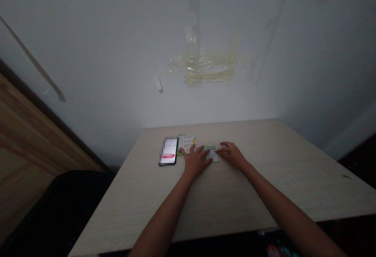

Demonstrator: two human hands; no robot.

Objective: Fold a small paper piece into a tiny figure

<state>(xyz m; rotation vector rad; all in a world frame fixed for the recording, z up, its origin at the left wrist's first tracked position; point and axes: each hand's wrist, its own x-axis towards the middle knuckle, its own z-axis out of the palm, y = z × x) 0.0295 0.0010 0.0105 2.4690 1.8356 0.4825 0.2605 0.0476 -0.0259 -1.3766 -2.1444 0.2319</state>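
Two green-bordered printed cards lie on a pale wood-grain table [235,194]. The larger card [187,143] has rows of orange-red patches and sits at the far side, next to a black smartphone [169,151] whose screen is pixelated. A smaller card [212,154] lies to the right, partly covered by my hands. My left hand [195,162] rests palm down with its fingers spread, touching the smaller card's left end and near the larger card. My right hand [232,154] lies flat, its fingertips on the smaller card's right end.
The table's far edge meets a white wall [205,96] marked with tape residue. A wood-grain panel [26,143] stands to the left, with a black chair back [58,210] below it. Colourful items [279,250] sit below the table's near edge.
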